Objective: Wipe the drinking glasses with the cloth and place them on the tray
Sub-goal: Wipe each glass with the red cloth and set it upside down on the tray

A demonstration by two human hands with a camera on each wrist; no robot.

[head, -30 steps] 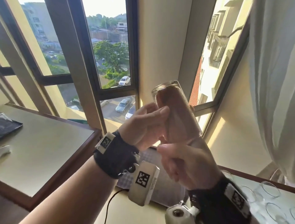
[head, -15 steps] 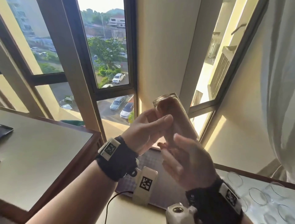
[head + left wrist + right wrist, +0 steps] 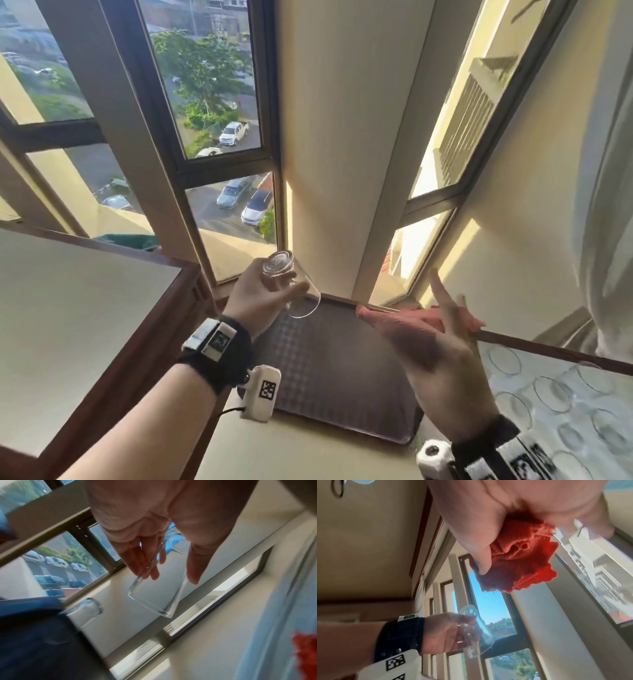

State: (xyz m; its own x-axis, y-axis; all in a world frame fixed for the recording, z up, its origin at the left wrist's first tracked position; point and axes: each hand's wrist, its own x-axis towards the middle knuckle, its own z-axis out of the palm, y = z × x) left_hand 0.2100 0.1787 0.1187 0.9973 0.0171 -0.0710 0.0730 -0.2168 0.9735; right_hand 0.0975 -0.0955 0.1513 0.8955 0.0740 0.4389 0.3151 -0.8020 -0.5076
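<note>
My left hand [image 3: 265, 301] grips a clear drinking glass [image 3: 291, 287], tilted with its thick base up and its open rim down, just above the far left corner of the dark tray [image 3: 342, 377]. The left wrist view shows fingers and thumb on opposite sides of the glass [image 3: 157, 592]. My right hand [image 3: 435, 346] is off to the right and apart from the glass, pinching the red cloth [image 3: 411, 317]. In the right wrist view the cloth [image 3: 518, 563] is bunched under the thumb, with the glass [image 3: 476, 632] below it.
Several more glasses [image 3: 548, 394] stand on a pale surface right of the tray. A wooden-edged table [image 3: 85, 325] lies to the left. Windows and a cream wall column [image 3: 342, 154] rise right behind the tray. A white curtain [image 3: 609, 171] hangs at far right.
The cloth, which was inside the glass, has come out with my right hand, now moved right. My left hand has lowered and tipped the glass over the tray.
</note>
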